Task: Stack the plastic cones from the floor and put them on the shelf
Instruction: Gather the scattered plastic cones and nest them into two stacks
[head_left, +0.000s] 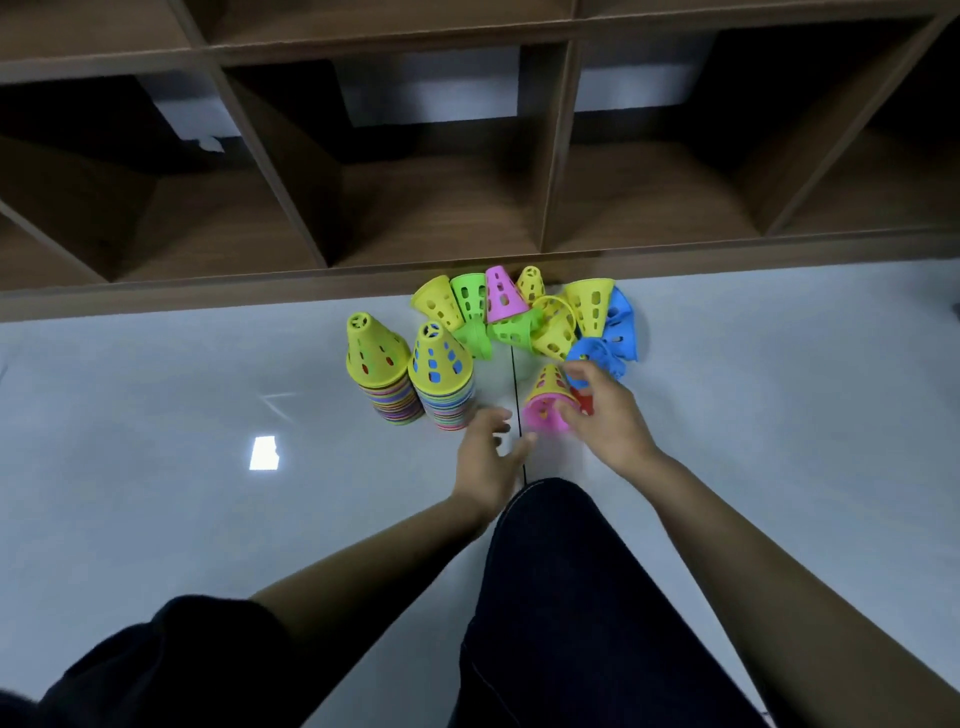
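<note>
Two tall stacks of coloured cones stand side by side on the floor, the left stack (378, 374) and the right stack (440, 379), both topped by a yellow cone. Behind them a loose pile of yellow, green, pink and blue cones (540, 317) lies against the shelf base. My right hand (605, 415) grips a short stack with a yellow cone over a pink one (546, 402); a red cone shows under the hand. My left hand (488, 457) hovers beside it, fingers spread and holding nothing.
A brown wooden shelf (556, 156) with several open cubbies runs across the top. The floor (208, 415) is glossy white with a thin dark seam. My dark-trousered knee (561, 597) juts forward between my arms.
</note>
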